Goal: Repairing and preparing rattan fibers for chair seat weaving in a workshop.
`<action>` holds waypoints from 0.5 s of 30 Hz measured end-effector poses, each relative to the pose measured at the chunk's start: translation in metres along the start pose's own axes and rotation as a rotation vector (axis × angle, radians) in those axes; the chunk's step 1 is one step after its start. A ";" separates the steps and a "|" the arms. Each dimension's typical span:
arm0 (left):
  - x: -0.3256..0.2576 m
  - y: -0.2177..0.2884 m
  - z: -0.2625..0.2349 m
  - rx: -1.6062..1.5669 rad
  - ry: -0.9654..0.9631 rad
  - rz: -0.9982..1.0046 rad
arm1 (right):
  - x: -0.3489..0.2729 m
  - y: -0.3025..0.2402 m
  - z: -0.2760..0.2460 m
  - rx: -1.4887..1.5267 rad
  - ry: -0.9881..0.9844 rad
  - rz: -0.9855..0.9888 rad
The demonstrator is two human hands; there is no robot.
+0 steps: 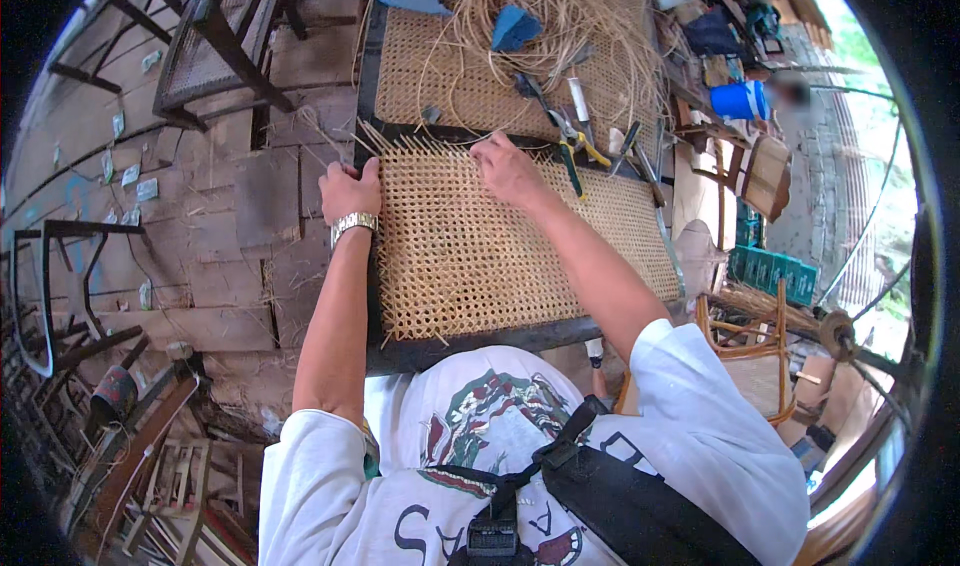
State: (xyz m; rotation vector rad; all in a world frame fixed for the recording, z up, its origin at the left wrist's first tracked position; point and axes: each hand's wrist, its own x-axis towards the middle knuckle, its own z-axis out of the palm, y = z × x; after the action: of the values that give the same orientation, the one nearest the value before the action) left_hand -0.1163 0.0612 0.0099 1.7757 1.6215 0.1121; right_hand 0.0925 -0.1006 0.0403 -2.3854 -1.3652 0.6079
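Note:
A woven cane panel (480, 256) with an open hole pattern lies in front of me on a dark wooden frame (366, 311). Loose strand ends stick out along its far left edge. My left hand (350, 188) is closed over the frame's left side near the far corner, with the thumb by the weave. At the panel's far edge my right hand (508, 168) pinches a thin cane strand; the fingertips partly hide it. Just right of that hand lie pliers (590, 148) with yellow handles and a tool with a white handle (579, 99).
Beyond the panel, a tangle of cane strands (560, 16) lies on another caned section, with a blue fragment (516, 28) on it. Dark chair frames (215, 51) stand at the left on the brown floor. A blue bucket (738, 100) and a rattan chair (745, 351) are at the right.

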 end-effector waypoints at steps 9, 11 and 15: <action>-0.077 0.075 0.001 0.168 -0.397 0.630 | -0.232 0.010 -0.030 0.086 0.518 0.216; -0.082 0.069 0.029 0.153 -0.314 0.802 | -0.255 0.007 -0.031 0.072 0.565 0.252; -0.075 0.062 0.076 0.209 -0.282 0.918 | -0.260 0.026 -0.043 0.088 0.602 0.311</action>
State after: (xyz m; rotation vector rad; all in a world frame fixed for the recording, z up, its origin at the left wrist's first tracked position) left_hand -0.0410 -0.0363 0.0171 2.4420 0.5440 0.1058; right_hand 0.0164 -0.3424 0.1164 -2.4351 -0.7076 -0.0018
